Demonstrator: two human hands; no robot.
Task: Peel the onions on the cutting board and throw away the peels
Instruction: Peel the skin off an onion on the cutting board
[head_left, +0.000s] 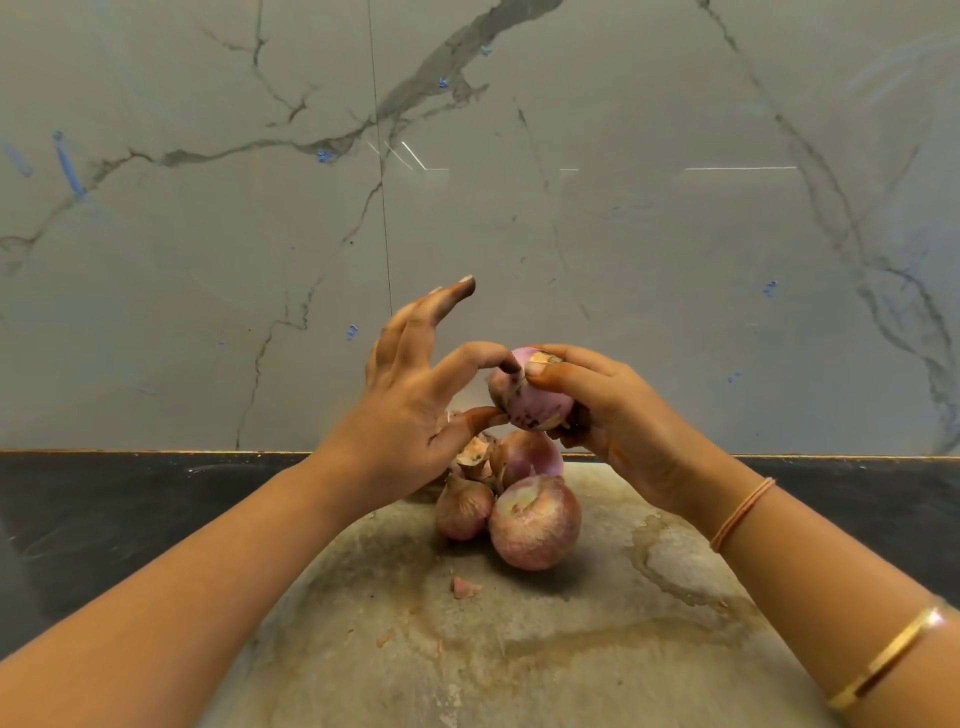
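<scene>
My right hand (597, 400) grips a pink, partly peeled onion (535, 400) in the air above the stained cutting board (519, 649). My left hand (415, 395) pinches the onion's left side between index fingertip and thumb, its other fingers spread upward. Below lie a large round onion (535, 522), a smaller brown-skinned onion (462, 506) to its left and another onion (527, 457) behind. Loose dry peels (475, 454) sit behind them, partly hidden by my left hand.
A small pink peel scrap (464, 587) lies on the board in front of the onions. The board rests on a dark countertop (104, 509) that ends at a grey marble wall (467, 182). A wet stain (675, 566) marks the board's right side.
</scene>
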